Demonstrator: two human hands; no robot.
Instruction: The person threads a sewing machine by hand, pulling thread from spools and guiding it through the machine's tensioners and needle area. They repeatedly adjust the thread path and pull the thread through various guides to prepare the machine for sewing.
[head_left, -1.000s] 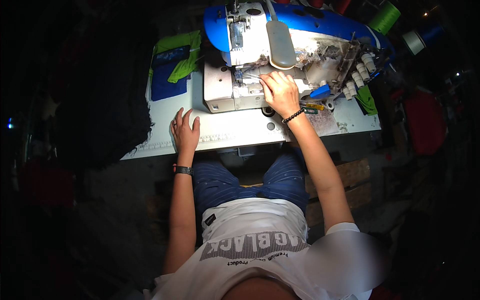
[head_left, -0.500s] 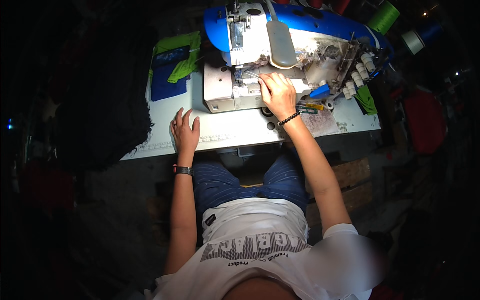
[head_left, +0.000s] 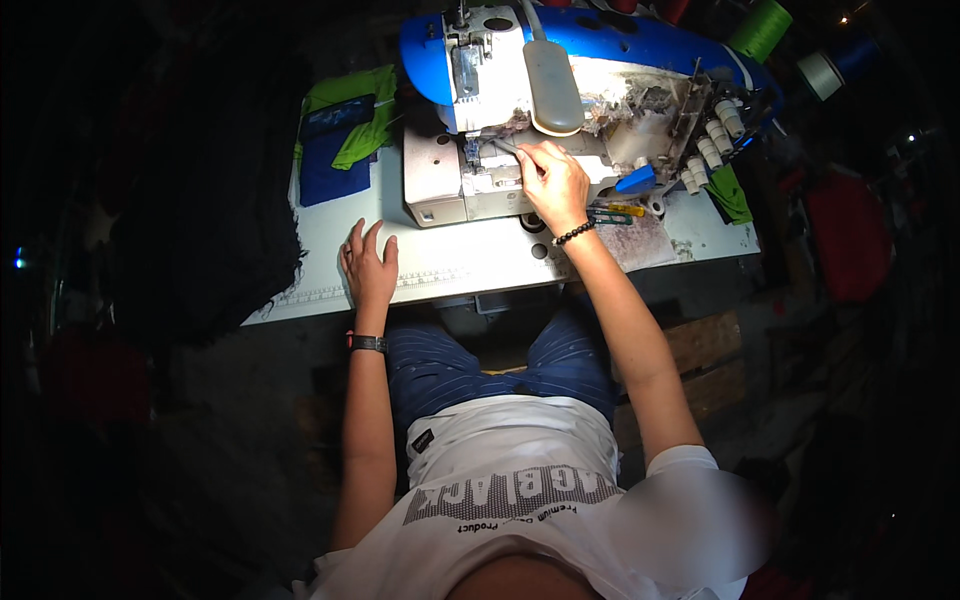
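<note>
A blue and white overlock sewing machine (head_left: 436,172) stands on the white table, lit by a lamp with an oblong grey head (head_left: 555,88). My right hand (head_left: 556,184) is closed at the machine's front, pinching thin metal tweezers (head_left: 507,146). Their tips point left into the needle area, where the fine parts are too small to make out. Flat on the table near its front edge rests my left hand (head_left: 370,264), fingers spread, holding nothing. It lies left of the machine's lower corner, beside a printed ruler strip (head_left: 430,281).
Blue and green cloth (head_left: 338,175) with a dark phone-like object (head_left: 337,115) lies at the back left. Dark fabric (head_left: 215,220) is heaped over the left edge. Small yellow and green-handled tools (head_left: 618,211) lie right of my right wrist; thread cones (head_left: 762,30) stand behind.
The whole view has shifted slightly. My right hand keeps its pinch on the tweezers at the needle area, their angle a little altered. My left hand stays put.
</note>
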